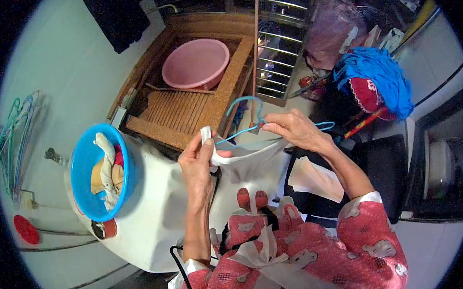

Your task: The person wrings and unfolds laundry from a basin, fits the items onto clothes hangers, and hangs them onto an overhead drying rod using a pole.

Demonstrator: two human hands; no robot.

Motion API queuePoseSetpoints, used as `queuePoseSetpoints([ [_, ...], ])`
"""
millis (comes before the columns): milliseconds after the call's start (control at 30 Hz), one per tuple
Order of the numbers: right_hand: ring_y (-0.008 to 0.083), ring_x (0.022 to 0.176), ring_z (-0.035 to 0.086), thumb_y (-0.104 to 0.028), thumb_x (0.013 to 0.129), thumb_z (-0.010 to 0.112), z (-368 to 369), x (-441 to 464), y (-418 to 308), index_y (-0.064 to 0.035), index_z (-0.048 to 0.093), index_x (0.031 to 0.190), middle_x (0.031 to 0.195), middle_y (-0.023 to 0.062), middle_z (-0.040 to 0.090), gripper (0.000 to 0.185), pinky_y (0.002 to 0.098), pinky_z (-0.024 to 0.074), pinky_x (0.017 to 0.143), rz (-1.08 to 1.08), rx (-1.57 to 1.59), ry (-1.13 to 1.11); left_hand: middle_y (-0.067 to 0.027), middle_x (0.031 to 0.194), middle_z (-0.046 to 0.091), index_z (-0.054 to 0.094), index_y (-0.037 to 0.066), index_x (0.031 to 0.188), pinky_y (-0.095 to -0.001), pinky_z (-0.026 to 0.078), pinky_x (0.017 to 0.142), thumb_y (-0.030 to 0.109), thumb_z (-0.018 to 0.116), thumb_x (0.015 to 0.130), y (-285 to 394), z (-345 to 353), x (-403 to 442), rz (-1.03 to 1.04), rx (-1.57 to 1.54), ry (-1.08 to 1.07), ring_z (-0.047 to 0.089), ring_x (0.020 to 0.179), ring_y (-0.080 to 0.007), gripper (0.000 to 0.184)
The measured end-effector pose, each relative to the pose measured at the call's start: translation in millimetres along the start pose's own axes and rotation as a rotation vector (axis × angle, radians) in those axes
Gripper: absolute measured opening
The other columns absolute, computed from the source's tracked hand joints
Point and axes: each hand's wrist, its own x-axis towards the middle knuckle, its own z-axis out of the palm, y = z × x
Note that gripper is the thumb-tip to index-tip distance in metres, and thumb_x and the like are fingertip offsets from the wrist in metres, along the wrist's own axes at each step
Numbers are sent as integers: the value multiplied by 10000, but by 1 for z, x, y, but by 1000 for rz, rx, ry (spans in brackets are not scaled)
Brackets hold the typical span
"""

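A white garment (255, 156) with a thick band along its top hangs between my two hands. My left hand (196, 159) is closed on the band at its left end, with fingertips inside the opening. My right hand (295, 129) pinches a light-blue wire hanger (260, 114) near its neck. The hook points up and to the left. One arm of the hanger reaches into the garment's opening by my left hand; the other shows beyond my right wrist. Whether my right fingers also grip cloth, I cannot tell.
A blue basin (78, 174) with twisted, damp-looking clothes stands on a white surface at left. Behind is a brown sink (214, 111) with a ribbed washboard and a pink basin (194, 66). Several hangers (22, 138) hang on the left wall. Blue cloth (376, 76) is piled at right.
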Motion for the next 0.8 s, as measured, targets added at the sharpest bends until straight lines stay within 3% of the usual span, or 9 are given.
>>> queuePoseSetpoints([
  [167,141,474,444,-253,892,510,-14,9,-5,-23,625,920,536,76,443,259,294,360,461,21,103,60,-87,826,642,555,-21,1081,-185,449,545,91,520,883,4,-10,21,-56,-114,-129,615,592,-139,230],
  [200,155,499,458,-277,890,502,-16,9,-11,-33,607,859,531,92,437,267,325,373,488,91,164,73,-95,826,645,545,-23,1081,-185,451,556,88,516,884,1,-11,25,-76,-140,-168,614,600,-141,228],
  [333,153,504,462,-269,893,505,-23,9,-12,-41,629,867,551,71,465,261,312,384,492,204,132,47,-130,850,646,462,-42,1080,-204,468,624,43,499,876,-6,-8,37,-45,19,-283,605,756,-139,224],
  [433,152,511,462,-251,886,518,-22,6,-7,-37,637,878,569,67,480,245,310,387,495,197,106,159,-140,888,638,392,-36,1154,-213,471,638,-14,502,852,-9,-10,46,-13,202,-261,598,777,-132,322],
  [567,179,543,524,-202,856,555,-29,5,-9,-8,637,872,627,102,551,211,297,412,514,132,23,265,-124,821,623,201,64,1341,-238,478,591,-19,549,808,-12,-10,58,231,333,-258,588,711,-129,642],
  [600,183,550,540,-201,852,559,-30,6,-10,-5,637,868,641,108,565,211,293,418,517,104,15,278,-109,811,617,258,57,1342,-257,471,588,-6,569,801,-8,-5,59,278,308,-209,575,678,-139,627],
  [700,171,568,577,-179,835,578,-38,9,-16,1,639,864,669,113,594,192,278,431,521,102,6,340,-93,815,608,413,36,1259,-293,470,589,10,596,792,6,-5,65,568,830,-69,569,637,-177,502],
  [733,168,566,574,-172,833,578,-44,11,-17,1,639,864,669,112,594,186,279,430,519,110,-20,360,-100,847,598,523,23,1155,-311,469,618,25,620,777,9,-4,65,620,892,17,571,658,-212,390],
  [800,153,561,570,-145,828,580,-55,14,-21,1,642,862,663,108,594,163,277,427,517,133,-76,401,-120,906,598,521,27,1161,-309,469,659,29,627,769,21,-4,66,689,907,26,580,727,-217,406],
])
